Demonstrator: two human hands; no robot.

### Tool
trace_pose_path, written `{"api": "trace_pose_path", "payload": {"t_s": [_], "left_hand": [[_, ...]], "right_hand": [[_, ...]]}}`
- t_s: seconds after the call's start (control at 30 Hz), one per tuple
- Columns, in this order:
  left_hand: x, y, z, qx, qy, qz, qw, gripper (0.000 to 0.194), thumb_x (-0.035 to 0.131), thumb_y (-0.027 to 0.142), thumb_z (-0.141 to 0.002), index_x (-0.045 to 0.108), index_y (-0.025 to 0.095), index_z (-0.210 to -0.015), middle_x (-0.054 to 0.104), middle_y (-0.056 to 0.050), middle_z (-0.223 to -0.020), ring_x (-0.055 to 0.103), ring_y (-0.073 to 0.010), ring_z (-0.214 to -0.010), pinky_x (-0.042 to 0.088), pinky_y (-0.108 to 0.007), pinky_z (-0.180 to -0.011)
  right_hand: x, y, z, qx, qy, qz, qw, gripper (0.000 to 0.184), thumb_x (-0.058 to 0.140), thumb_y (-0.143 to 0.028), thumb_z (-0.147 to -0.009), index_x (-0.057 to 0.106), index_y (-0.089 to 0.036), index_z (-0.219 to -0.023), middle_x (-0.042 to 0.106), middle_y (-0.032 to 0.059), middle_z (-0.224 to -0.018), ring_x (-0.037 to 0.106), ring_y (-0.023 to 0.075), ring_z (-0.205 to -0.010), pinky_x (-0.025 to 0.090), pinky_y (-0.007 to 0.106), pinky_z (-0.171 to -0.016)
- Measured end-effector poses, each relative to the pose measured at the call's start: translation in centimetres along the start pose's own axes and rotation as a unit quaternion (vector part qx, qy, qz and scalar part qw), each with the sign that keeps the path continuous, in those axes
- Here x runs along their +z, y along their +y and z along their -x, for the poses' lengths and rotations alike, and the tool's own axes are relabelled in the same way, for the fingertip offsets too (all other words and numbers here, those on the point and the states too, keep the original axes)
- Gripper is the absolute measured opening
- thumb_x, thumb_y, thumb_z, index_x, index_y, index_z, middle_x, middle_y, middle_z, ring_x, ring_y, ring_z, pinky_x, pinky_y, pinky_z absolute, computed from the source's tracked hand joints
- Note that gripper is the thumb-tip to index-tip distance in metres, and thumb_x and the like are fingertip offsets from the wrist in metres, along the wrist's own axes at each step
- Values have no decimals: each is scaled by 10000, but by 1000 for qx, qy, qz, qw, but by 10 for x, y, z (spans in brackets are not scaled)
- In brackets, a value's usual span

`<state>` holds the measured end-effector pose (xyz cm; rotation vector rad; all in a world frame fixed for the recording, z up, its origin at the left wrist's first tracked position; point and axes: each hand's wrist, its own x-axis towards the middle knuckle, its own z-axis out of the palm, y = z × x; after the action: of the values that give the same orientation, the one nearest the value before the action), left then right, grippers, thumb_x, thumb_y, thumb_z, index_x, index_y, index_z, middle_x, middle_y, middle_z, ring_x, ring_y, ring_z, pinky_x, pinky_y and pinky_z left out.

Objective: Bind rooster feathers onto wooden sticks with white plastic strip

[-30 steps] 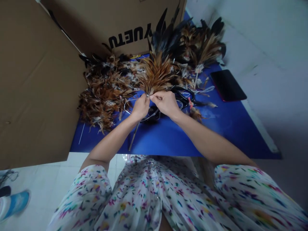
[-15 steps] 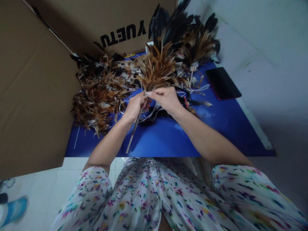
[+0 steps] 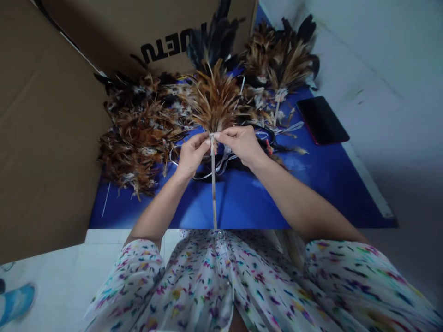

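Above the blue table (image 3: 311, 184) I hold a feather duster (image 3: 212, 99), a fan of brown and black feathers on a thin stick (image 3: 213, 189) that points straight back at my body. My left hand (image 3: 191, 154) and my right hand (image 3: 242, 144) both pinch the white binding where the feathers meet the stick, fingertips touching. White strips (image 3: 221, 163) trail under my hands.
A heap of loose brown feathers (image 3: 138, 133) covers the table's left. More bound feather bunches (image 3: 284, 60) lie at the far right. A dark phone (image 3: 321, 120) lies near the right edge. Cardboard boxes (image 3: 44, 115) stand left and behind. A blue shoe (image 3: 15, 302) is on the floor.
The duster's stick has swung from pointing down-left to pointing straight toward me, and the feather fan has turned a little left. Both hands keep their pinch at the binding.
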<state>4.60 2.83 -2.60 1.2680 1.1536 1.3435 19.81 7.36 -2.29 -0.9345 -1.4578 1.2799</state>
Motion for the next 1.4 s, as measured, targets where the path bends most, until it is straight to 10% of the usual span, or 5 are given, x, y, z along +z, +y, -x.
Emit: {"api": "trace_pose_path", "payload": {"t_s": [0.7, 1.4], "left_hand": [[-19, -34, 7, 216, 10, -316, 924, 141, 659, 225, -858, 665, 184, -993, 703, -5, -842, 659, -104, -720, 526, -224, -719], [-22, -44, 6, 92, 19, -188, 978, 308, 567, 488, -903, 598, 181, -889, 657, 3, -721, 626, -95, -601, 501, -216, -608]], "right_hand": [[12, 31, 3, 94, 27, 48, 994, 231, 707, -359, -730, 730, -139, -660, 640, 24, -553, 504, 105, -501, 374, 256, -519], [19, 43, 7, 85, 57, 86, 991, 268, 694, -401, -749, 748, -152, -668, 643, 10, -553, 476, 97, -491, 352, 260, -525]]}}
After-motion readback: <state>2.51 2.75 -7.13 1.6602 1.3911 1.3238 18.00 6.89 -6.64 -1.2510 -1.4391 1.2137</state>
